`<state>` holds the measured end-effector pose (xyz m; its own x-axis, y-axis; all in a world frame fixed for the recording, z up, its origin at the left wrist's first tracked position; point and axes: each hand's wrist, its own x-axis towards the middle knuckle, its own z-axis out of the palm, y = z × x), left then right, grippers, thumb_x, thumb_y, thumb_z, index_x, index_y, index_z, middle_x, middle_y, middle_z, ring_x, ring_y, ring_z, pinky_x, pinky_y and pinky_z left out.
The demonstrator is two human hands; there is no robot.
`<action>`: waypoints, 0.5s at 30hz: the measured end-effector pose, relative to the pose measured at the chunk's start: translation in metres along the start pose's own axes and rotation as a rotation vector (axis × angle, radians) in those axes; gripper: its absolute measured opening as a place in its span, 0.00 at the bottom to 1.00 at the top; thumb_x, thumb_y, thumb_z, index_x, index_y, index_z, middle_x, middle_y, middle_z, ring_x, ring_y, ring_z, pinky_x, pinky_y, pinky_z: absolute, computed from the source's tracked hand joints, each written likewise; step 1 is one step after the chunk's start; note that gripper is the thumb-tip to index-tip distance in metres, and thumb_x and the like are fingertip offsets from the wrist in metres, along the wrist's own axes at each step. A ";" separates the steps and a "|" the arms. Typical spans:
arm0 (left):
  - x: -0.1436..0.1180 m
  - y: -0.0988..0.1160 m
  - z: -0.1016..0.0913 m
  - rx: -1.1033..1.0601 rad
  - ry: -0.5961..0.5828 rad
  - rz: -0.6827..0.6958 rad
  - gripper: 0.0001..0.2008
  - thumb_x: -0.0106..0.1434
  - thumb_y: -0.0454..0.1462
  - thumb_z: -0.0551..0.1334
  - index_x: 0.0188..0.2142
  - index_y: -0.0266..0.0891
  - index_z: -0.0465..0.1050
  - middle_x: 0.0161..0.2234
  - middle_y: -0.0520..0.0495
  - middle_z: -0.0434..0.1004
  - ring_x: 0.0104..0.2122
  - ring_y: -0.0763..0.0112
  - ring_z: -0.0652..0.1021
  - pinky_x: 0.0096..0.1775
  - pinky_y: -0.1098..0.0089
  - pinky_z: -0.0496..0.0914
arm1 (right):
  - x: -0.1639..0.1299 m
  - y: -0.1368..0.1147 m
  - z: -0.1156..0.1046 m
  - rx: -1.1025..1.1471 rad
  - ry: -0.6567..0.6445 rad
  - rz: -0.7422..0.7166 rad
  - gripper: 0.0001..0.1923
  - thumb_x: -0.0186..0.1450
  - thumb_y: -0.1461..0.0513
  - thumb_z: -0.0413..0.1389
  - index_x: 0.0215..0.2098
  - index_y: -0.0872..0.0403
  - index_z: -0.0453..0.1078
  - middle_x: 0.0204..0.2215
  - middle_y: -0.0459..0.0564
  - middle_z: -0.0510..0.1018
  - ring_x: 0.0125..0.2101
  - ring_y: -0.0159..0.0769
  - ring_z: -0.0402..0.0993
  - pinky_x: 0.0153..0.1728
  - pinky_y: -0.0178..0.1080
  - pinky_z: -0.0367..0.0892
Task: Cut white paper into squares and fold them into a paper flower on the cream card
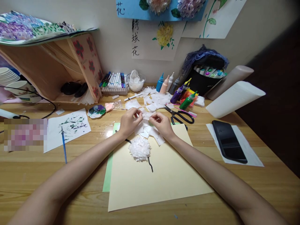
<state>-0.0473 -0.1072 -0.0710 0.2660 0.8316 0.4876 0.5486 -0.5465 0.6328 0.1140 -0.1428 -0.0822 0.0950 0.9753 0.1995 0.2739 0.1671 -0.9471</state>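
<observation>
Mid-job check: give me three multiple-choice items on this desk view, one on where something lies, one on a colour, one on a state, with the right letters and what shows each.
1. Where do the scissors lie?
A. Just beyond the right hand, by the paint bottles
B. On the white sheet at the left
C. On the phone

2. What colour is the large sheet under the paper flower?
A. Blue
B. Pale yellow
C. Red

3. How is the small white paper piece held?
A. It lies loose on the table
B. The left hand alone lifts it
C. Both hands pinch it between them

Answers:
1 A, the black handles sit to the right of the right hand, in front of the green bottle.
2 B, the sheet is pale yellow, with a green sheet showing at its left edge.
3 C, fingertips of both hands meet on the paper piece.
</observation>
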 end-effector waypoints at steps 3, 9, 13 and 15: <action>0.003 -0.004 0.001 -0.060 0.029 -0.099 0.05 0.59 0.37 0.56 0.27 0.39 0.66 0.24 0.52 0.69 0.24 0.75 0.68 0.27 0.73 0.61 | 0.001 0.001 0.000 0.008 0.021 0.011 0.07 0.56 0.59 0.55 0.26 0.55 0.65 0.24 0.45 0.69 0.24 0.30 0.63 0.27 0.34 0.60; 0.007 -0.014 0.003 -0.199 0.132 -0.328 0.07 0.59 0.39 0.56 0.28 0.38 0.67 0.24 0.51 0.72 0.24 0.74 0.72 0.28 0.73 0.64 | 0.003 0.003 0.002 0.157 0.092 0.104 0.08 0.55 0.58 0.55 0.28 0.55 0.64 0.21 0.44 0.70 0.20 0.28 0.64 0.19 0.32 0.59; 0.010 -0.024 0.005 -0.374 0.171 -0.516 0.07 0.60 0.40 0.54 0.30 0.38 0.65 0.22 0.50 0.74 0.22 0.72 0.75 0.26 0.72 0.67 | 0.006 0.005 0.001 0.362 0.070 0.212 0.13 0.55 0.55 0.56 0.32 0.54 0.62 0.20 0.45 0.74 0.18 0.30 0.68 0.16 0.31 0.61; 0.011 -0.027 0.007 -0.434 0.176 -0.527 0.07 0.61 0.39 0.53 0.34 0.38 0.66 0.26 0.48 0.76 0.22 0.72 0.76 0.26 0.72 0.69 | 0.008 0.005 0.000 0.413 0.075 0.226 0.15 0.55 0.54 0.57 0.34 0.54 0.62 0.26 0.49 0.77 0.24 0.33 0.73 0.21 0.33 0.67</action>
<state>-0.0539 -0.0833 -0.0866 -0.1008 0.9880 0.1173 0.1934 -0.0962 0.9764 0.1160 -0.1342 -0.0856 0.1809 0.9833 -0.0194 -0.1637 0.0106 -0.9865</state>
